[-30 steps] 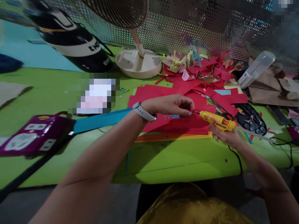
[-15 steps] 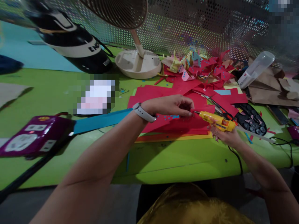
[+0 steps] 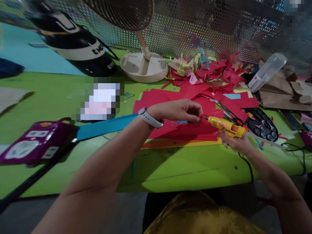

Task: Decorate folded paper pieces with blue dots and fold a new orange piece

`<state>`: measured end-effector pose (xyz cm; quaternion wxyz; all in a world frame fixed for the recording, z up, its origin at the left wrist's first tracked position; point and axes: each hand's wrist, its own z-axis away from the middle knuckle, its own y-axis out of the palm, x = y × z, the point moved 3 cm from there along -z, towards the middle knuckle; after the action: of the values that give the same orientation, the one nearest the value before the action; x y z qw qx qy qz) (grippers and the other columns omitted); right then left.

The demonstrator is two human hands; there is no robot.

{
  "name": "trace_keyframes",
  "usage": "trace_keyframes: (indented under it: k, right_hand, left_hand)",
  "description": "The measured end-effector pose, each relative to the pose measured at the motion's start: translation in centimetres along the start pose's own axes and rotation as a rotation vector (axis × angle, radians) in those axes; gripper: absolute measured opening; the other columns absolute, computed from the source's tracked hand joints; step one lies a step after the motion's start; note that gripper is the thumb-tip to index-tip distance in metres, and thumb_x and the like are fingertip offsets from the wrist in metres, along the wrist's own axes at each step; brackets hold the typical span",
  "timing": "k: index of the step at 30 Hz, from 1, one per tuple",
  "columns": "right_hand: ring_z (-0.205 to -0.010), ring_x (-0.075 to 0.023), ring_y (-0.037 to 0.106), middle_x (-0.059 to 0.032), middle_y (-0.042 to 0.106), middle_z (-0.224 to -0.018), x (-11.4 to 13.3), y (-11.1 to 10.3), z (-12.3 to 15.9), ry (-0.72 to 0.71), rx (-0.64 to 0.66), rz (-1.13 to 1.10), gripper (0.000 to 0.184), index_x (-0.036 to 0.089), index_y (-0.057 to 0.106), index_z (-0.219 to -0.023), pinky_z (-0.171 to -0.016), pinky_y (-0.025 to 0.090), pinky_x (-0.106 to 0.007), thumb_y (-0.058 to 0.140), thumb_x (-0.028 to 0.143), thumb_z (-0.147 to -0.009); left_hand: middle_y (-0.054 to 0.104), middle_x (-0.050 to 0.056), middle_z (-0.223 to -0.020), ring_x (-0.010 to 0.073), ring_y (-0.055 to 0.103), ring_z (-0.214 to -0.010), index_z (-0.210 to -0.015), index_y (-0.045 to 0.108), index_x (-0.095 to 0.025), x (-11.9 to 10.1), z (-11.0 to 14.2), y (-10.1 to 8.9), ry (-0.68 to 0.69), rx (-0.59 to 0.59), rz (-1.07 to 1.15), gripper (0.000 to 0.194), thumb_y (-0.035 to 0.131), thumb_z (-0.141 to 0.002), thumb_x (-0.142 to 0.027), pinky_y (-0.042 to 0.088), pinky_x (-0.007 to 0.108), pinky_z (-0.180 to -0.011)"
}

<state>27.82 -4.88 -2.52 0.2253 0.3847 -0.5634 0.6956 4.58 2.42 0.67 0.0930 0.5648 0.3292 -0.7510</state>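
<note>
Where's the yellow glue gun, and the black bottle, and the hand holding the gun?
Yellow glue gun [image 3: 225,126]: head view, its body.
Black bottle [image 3: 97,64]: head view, lower side.
Right hand [image 3: 232,141]: head view, its back.

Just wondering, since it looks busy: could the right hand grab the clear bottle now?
Probably not: the right hand is holding the yellow glue gun, though the red paper between it and the clear bottle looks low enough to pass over.
</note>
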Motion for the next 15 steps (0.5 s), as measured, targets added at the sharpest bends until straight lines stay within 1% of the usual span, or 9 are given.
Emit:
trace_keyframes:
  k: [6,9,15]
  right_hand:
    - [-0.040,-0.0114,0.046,0.0013,0.054,-0.051,0.23,0.36,-0.17,0.058,0.003,-0.190,0.045,0.022,0.065,-0.069,-0.037,0.041,-0.026,0.068,0.067,-0.073]
    - [-0.041,-0.0105,0.046,0.0018,0.053,-0.050,0.22,0.41,-0.15,0.063,-0.006,-0.222,0.045,0.022,0.060,-0.064,-0.037,0.041,-0.025,0.071,0.065,-0.071]
    - [-0.036,-0.0098,0.046,0.0026,0.053,-0.048,0.58,0.39,-0.08,0.095,-0.005,-0.231,0.046,0.022,0.058,-0.063,-0.035,0.043,-0.025,0.072,0.066,-0.069]
  left_hand:
    - [0.062,-0.001,-0.072,0.0122,0.057,-0.066,-0.085,0.058,-0.018,0.13,-0.01,-0.06,0.004,0.007,0.001,0.021,0.062,-0.083,-0.038,0.045,0.025,-0.065]
    - [0.062,-0.001,-0.072,0.0123,0.057,-0.066,-0.084,0.058,-0.018,0.15,-0.01,-0.06,0.012,0.005,0.002,0.020,0.063,-0.084,-0.037,0.045,0.025,-0.065]
    - [0.062,-0.001,-0.071,0.0121,0.058,-0.065,-0.084,0.058,-0.018,0.08,0.00,-0.06,0.014,0.001,0.006,0.019,0.063,-0.083,-0.037,0.045,0.024,-0.063]
